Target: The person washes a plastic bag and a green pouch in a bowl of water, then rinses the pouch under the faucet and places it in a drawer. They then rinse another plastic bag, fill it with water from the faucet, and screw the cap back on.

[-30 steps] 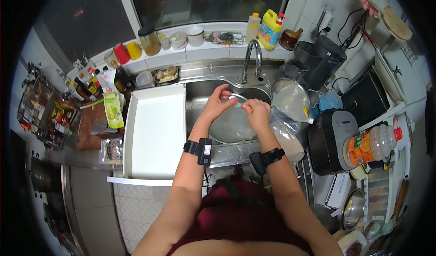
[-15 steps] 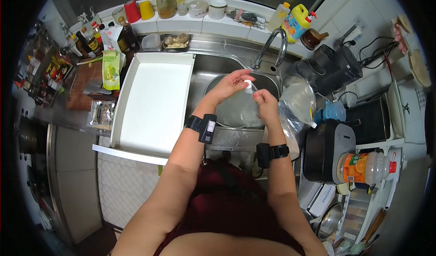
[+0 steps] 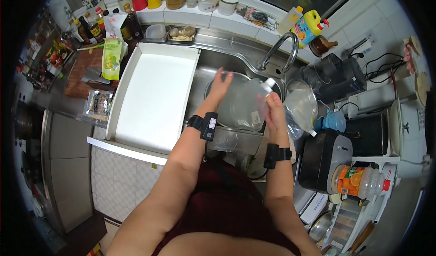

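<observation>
Over the sink, a translucent plastic pouch (image 3: 247, 99) with a white screw cap hangs tilted, its capped end at the upper right. Fingers of my right hand (image 3: 274, 110) are closed near the neck just below the cap; exactly how they grip is partly blurred. My left hand (image 3: 221, 89) is at the pouch's left side, thumb and fingers apart, holding nothing. Beneath is a round basin (image 3: 208, 92), largely covered by the pouch, inside the steel sink (image 3: 218, 61). A similar clear pouch (image 3: 302, 105) with a white cap lies to the right of my right hand.
Left of the sink, a white drawer-like tray (image 3: 152, 92) spans the counter edge. The faucet (image 3: 290, 47) arches behind the sink. A black appliance (image 3: 327, 163) and an orange-labelled bottle (image 3: 359, 181) stand at right. Food containers (image 3: 181, 34) line the back.
My left hand has come off the capped neck and moved left and slightly down. My right hand has shifted right with the pouch, whose cap now sits farther right. The camera view has shifted slightly.
</observation>
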### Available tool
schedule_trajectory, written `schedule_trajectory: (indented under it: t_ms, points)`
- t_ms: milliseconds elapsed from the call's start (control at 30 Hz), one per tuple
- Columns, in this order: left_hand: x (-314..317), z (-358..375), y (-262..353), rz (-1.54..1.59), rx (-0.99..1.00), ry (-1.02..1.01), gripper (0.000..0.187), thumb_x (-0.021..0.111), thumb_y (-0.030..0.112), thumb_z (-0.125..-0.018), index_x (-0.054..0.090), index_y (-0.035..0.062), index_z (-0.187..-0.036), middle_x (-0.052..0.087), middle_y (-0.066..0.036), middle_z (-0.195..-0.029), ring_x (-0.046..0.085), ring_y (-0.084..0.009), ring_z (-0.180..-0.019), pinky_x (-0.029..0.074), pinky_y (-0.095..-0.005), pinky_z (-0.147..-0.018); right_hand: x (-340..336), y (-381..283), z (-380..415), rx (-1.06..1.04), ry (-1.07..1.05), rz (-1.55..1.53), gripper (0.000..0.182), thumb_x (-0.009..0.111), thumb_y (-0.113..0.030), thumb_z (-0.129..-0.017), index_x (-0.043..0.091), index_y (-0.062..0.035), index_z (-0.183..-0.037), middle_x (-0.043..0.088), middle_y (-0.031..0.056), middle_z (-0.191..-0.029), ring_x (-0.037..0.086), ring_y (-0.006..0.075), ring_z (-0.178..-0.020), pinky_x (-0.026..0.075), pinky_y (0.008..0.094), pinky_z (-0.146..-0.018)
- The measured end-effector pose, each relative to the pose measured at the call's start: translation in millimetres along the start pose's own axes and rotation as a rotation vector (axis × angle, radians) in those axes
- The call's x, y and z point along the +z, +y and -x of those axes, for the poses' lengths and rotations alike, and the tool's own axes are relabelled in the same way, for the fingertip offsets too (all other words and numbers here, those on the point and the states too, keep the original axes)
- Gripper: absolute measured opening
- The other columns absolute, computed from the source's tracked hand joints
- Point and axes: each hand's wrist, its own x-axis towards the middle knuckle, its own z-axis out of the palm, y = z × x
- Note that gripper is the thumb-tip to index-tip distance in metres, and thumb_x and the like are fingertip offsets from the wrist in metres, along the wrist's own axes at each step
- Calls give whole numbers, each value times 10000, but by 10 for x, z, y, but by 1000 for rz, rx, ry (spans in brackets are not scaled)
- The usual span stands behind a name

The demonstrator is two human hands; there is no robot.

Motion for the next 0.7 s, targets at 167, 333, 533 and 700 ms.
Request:
schedule_trajectory:
  t_ms: [167,333,533,700]
  points:
    - [-60,211,70,50,-771,-145,864,497,662,-753,372,-22,-1266,451,-199,-1238,469,-283,-1111,383,-391,-872,-395,92,-52,24,85,-695,307,430,-253,-924,493,10,-1068,591,100,-959,569,239,-917,320,513,-1009]
    - [35,21,-243,13,-554,-273,767,611,569,-737,414,-25,-1180,553,-100,-957,559,-189,-768,460,-386,-613,-602,213,-73,31,252,-527,259,444,-267,-920,547,-41,-994,602,80,-883,577,209,-884,385,391,-955]
    - [16,-39,640,-703,127,-7,344,639,328,-772,517,42,-920,624,-130,-819,603,-245,-653,445,-338,-591,-1496,989,-142,274,14,-338,212,476,-265,-912,532,-73,-981,574,45,-900,567,177,-792,485,338,-712]
    - [102,58,1286,-631,252,-63,213,608,239,-796,543,66,-901,632,-130,-794,607,-310,-753,457,-384,-637,-1034,1152,-39,420,432,-222,164,459,-253,-921,520,-101,-920,543,19,-833,550,161,-788,466,338,-722]
